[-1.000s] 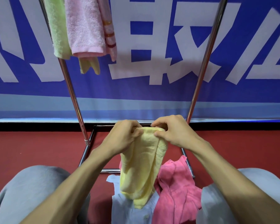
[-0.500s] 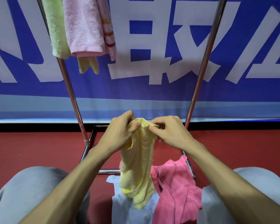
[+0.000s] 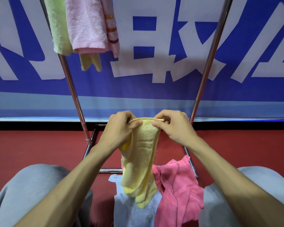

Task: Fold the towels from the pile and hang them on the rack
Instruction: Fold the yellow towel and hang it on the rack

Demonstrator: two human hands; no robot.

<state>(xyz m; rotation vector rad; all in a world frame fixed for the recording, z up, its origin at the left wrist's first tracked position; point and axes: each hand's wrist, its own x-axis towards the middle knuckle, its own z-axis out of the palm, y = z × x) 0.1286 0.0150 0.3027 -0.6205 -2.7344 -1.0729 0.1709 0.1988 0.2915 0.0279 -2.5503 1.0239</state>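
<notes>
Both hands hold a pale yellow towel up by its top edge, in the middle of the view and in front of the metal rack. The left hand has its fingers curled shut, pinching the left end of that edge between thumb and fingertips. The right hand pinches the right end the same way, fingers bent closed with the thumb pressed on the near face of the cloth. The stretch of hem between the two hands is short and nearly level. Below the hands the towel hangs in a narrow, loosely gathered strip, and its lower end rests on the pile on the red floor.

That pile lies near the person, between the knees in grey trousers: a light blue cloth at the bottom and a bright pink towel to its right, touching the yellow one.

At the far left, up on the rack, hang a light green towel, a pale pink towel with striped trim just beside it, and a yellow towel showing below them. Behind the rack stands a blue banner with large white characters
</notes>
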